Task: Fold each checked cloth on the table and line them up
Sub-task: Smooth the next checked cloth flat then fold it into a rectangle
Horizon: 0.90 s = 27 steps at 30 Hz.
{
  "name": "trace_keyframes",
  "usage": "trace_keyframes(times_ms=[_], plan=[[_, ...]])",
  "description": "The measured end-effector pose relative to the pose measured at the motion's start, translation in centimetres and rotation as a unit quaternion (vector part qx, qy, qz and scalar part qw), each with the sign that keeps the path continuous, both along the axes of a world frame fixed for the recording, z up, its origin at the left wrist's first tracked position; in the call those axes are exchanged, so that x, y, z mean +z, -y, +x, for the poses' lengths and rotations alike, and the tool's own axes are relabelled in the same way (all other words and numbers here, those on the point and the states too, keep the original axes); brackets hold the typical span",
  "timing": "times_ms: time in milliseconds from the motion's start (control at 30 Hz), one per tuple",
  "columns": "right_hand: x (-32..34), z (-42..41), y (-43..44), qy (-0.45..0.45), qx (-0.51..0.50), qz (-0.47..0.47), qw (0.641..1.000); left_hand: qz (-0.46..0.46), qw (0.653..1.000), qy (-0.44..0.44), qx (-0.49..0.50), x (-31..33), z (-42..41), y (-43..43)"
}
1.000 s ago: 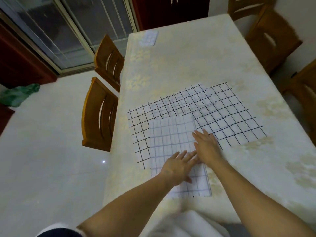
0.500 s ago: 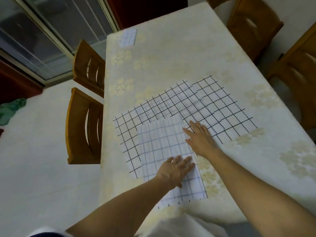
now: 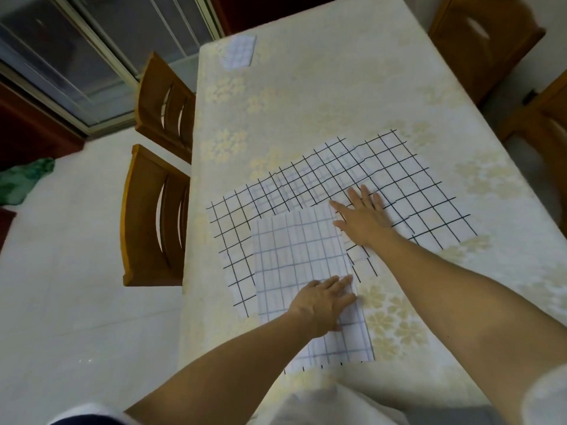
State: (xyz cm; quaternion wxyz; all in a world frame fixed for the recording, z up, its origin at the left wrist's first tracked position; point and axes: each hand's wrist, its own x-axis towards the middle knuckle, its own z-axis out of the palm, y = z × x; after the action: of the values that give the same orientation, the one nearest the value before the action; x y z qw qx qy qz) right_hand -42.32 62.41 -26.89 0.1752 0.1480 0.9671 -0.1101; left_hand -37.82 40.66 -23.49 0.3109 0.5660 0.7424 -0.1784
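A folded checked cloth (image 3: 302, 256) with faint grey lines lies near the table's front edge, on top of a larger spread cloth (image 3: 408, 185) with bold black checks. My left hand (image 3: 325, 302) lies flat on the folded cloth's right side, fingers straight. My right hand (image 3: 363, 213) presses flat on the far right corner of the folded cloth and the black-checked cloth beside it. A small folded checked cloth (image 3: 239, 52) sits at the table's far left corner.
The table (image 3: 322, 96) carries a pale floral covering. Two wooden chairs (image 3: 153, 216) stand along its left side, and more chairs (image 3: 481, 35) on the right. A green cloth (image 3: 21, 179) lies on the floor at far left.
My hands have parted along the folded cloth's right edge: the right hand slid away from me to the far corner, the left hand slid toward me.
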Motion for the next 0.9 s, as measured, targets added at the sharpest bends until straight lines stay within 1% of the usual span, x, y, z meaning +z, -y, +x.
trace_keyframes(times_ms=[200, 367, 433, 567, 700, 900], plan=[[0.2, -0.2, 0.3, -0.024, 0.027, 0.009, 0.999, 0.012, 1.0, 0.01, 0.002, -0.3, -0.5, 0.3], [0.3, 4.1, 2.0, -0.051, 0.046, -0.017, 0.997, 0.02, 1.0, 0.014, -0.006, -0.6, -0.8, 0.5], [0.0, 6.1, 2.9, -0.052, 0.04, -0.027, 0.998, 0.018, 1.0, 0.006, -0.009, -0.5, -0.6, 0.4], [-0.4, 9.3, 4.1, -0.053, 0.016, -0.028, 0.998, 0.058, 0.998, -0.023, -0.02, 0.1, 0.5, 0.5], [-0.6, 12.0, 4.9, -0.059, 0.002, -0.035, 0.998, 0.071, 0.996, -0.052, -0.027, 0.1, 2.2, 1.2], [-0.7, 13.8, 5.7, -0.051, -0.019, -0.036, 0.998, 0.046, 0.998, -0.027, -0.029, -0.3, 4.2, 1.7]])
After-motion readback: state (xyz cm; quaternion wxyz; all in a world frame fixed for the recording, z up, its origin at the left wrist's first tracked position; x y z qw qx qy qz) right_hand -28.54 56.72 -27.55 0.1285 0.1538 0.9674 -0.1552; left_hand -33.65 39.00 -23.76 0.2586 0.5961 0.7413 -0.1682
